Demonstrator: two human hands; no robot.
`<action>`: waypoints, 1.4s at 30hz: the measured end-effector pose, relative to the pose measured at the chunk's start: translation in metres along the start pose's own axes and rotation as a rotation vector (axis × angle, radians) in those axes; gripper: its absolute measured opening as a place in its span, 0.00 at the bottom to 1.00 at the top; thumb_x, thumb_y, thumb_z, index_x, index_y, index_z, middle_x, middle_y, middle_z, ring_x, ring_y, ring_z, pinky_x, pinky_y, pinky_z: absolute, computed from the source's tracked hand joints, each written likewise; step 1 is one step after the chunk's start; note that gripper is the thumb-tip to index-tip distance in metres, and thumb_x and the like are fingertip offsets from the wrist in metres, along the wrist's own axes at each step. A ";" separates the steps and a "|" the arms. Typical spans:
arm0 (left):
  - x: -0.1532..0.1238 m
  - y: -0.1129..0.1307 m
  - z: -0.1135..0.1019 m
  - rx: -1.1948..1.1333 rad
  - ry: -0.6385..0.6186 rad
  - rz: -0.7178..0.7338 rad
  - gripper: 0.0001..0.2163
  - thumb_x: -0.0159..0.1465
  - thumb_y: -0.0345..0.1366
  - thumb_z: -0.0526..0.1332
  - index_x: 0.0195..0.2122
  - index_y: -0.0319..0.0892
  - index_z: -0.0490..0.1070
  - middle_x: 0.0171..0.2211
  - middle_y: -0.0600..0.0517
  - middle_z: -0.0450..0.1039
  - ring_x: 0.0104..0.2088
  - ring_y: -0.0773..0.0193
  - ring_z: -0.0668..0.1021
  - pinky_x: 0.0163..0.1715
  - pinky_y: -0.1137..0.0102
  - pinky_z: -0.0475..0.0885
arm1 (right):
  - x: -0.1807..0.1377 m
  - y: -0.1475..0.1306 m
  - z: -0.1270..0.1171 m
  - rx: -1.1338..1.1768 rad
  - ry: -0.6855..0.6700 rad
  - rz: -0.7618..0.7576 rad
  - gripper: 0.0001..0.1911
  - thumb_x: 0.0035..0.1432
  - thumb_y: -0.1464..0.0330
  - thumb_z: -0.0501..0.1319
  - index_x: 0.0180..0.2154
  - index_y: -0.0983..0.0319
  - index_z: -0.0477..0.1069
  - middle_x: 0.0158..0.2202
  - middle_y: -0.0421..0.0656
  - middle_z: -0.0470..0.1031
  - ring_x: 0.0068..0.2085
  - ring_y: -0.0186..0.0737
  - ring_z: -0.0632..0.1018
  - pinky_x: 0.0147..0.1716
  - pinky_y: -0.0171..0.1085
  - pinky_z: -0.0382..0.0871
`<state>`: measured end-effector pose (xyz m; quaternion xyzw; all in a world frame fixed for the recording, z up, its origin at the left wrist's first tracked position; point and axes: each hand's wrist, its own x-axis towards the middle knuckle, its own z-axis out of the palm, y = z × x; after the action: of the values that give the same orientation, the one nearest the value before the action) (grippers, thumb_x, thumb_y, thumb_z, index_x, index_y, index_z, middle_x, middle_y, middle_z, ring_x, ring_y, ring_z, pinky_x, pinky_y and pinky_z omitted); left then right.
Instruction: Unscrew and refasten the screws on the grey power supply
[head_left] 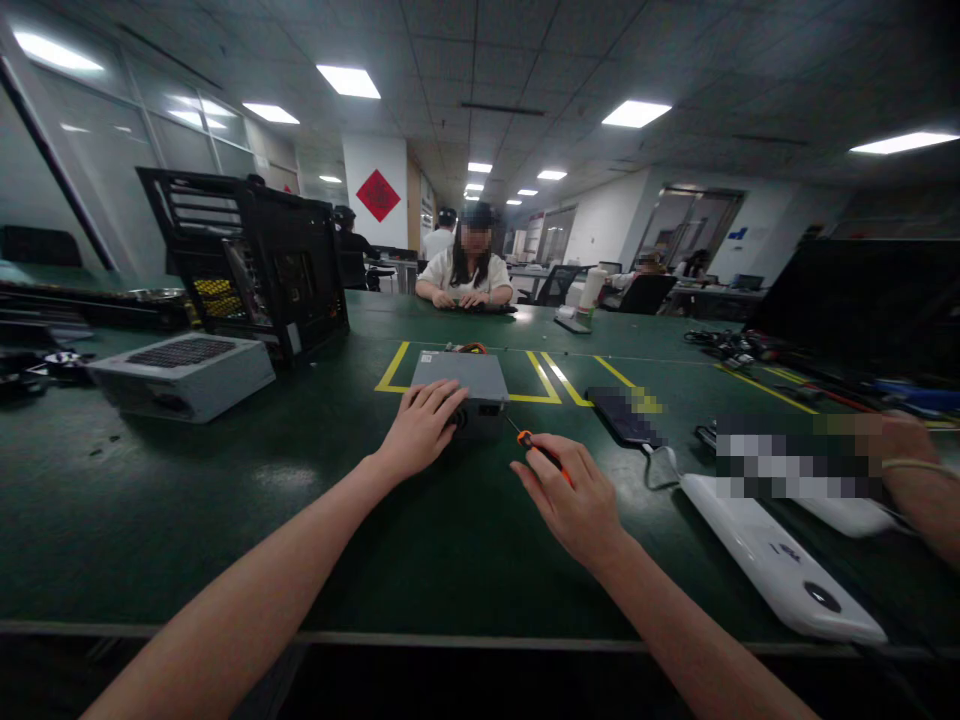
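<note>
A grey computer power supply (480, 376) sits on the green table in front of me, with coloured cables bunched behind it. Laid across its near left part, my left hand (422, 430) grips it, fingers over the top and the thumb side against the front face. My right hand (574, 497) is closed round a screwdriver (523, 438) with an orange and black handle. The thin shaft points up and left, its tip at the lower right front corner of the power supply, beside the power socket. Whether the tip sits in a screw is too small to tell.
Left stand another power supply (225, 385) and a black computer case (300, 270). A phone (622, 415), a white power bank (780, 560) and cables lie right. A co-worker's hand (911, 450) shows at the right edge; another person (465, 265) sits opposite. Yellow tape (544, 380) marks the table.
</note>
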<state>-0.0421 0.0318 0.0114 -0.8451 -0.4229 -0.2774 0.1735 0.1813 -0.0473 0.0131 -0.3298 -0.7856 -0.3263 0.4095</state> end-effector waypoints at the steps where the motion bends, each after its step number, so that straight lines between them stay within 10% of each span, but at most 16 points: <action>1: 0.000 0.000 0.000 0.002 0.000 0.000 0.24 0.61 0.31 0.54 0.59 0.45 0.55 0.59 0.47 0.57 0.59 0.56 0.59 0.56 0.58 0.53 | -0.001 0.000 0.001 -0.006 -0.015 -0.022 0.12 0.55 0.77 0.57 0.42 0.60 0.63 0.40 0.48 0.70 0.42 0.40 0.73 0.37 0.38 0.72; 42: 0.000 0.000 0.002 0.010 0.006 -0.002 0.24 0.61 0.32 0.54 0.59 0.45 0.54 0.59 0.48 0.58 0.58 0.56 0.59 0.56 0.58 0.53 | -0.003 -0.006 0.004 -0.010 -0.040 -0.080 0.07 0.54 0.76 0.57 0.36 0.62 0.62 0.37 0.46 0.73 0.34 0.37 0.73 0.32 0.35 0.67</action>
<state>-0.0418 0.0332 0.0095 -0.8429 -0.4246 -0.2779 0.1787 0.1762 -0.0480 0.0074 -0.3068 -0.8044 -0.3397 0.3787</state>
